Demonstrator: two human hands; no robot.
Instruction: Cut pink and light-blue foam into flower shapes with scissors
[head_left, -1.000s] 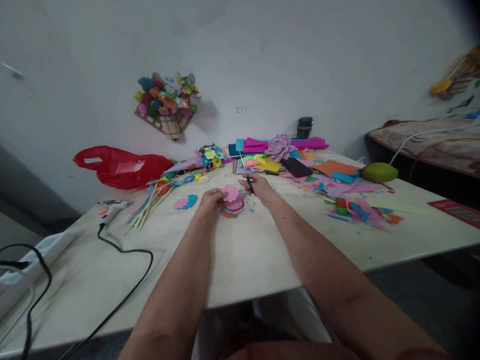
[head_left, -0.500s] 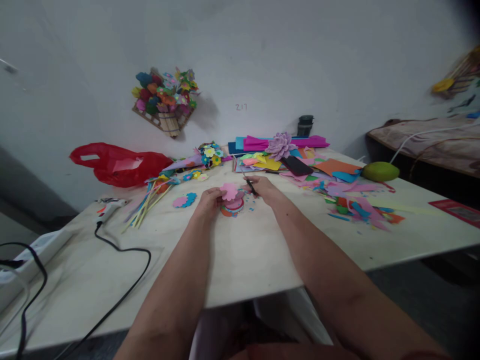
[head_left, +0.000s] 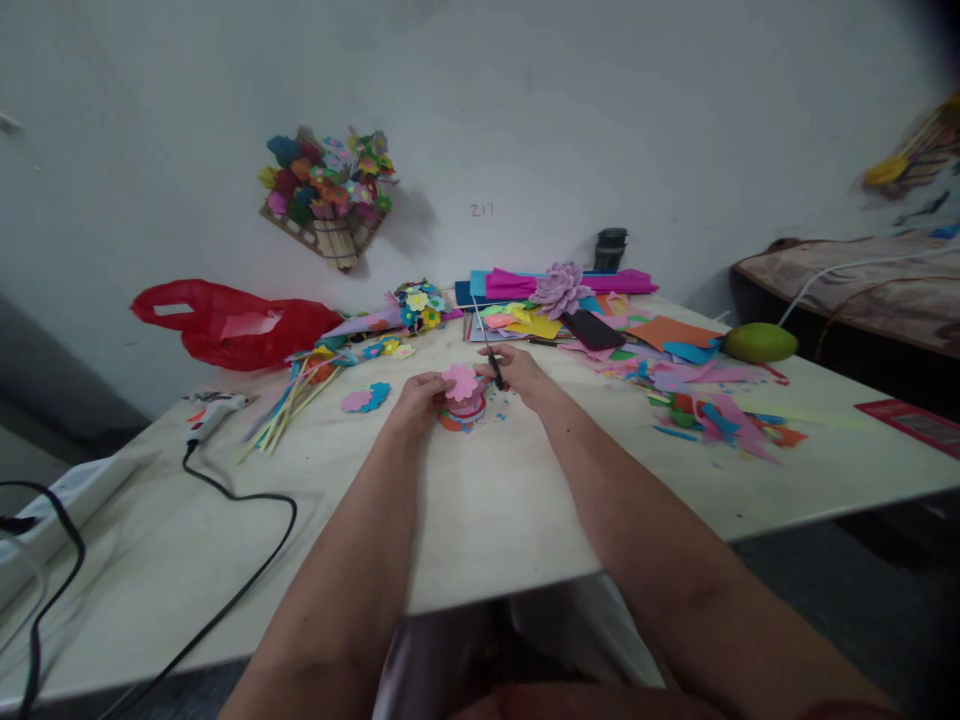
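My left hand (head_left: 421,396) pinches a pink flower-shaped cutout (head_left: 462,381) with a scalloped edge, over the middle of the table. In my right hand (head_left: 520,374), just to the right, is a pair of scissors (head_left: 494,370) with dark handles; the blades point up and away from me, apart from the cutout. Below the cutout lies a round piece with a red rim (head_left: 474,414), partly covered. Tiny blue scraps (head_left: 502,409) are scattered beside it. Left of my left hand lie a pink scalloped cutout (head_left: 355,402) and a blue one (head_left: 379,395), overlapping.
A glue gun (head_left: 214,416) with a black cord and a power strip (head_left: 82,495) lie at the left, near a red plastic bag (head_left: 232,330). Coloured sheets, a dark phone (head_left: 592,331) and paper scraps (head_left: 724,420) cover the right. A green oval object (head_left: 760,343) lies beyond.
The scissors have swung more upright, their blades now pointing further away from me. The pink cutout stays in my left hand, barely moved. The whole view has shifted slightly.
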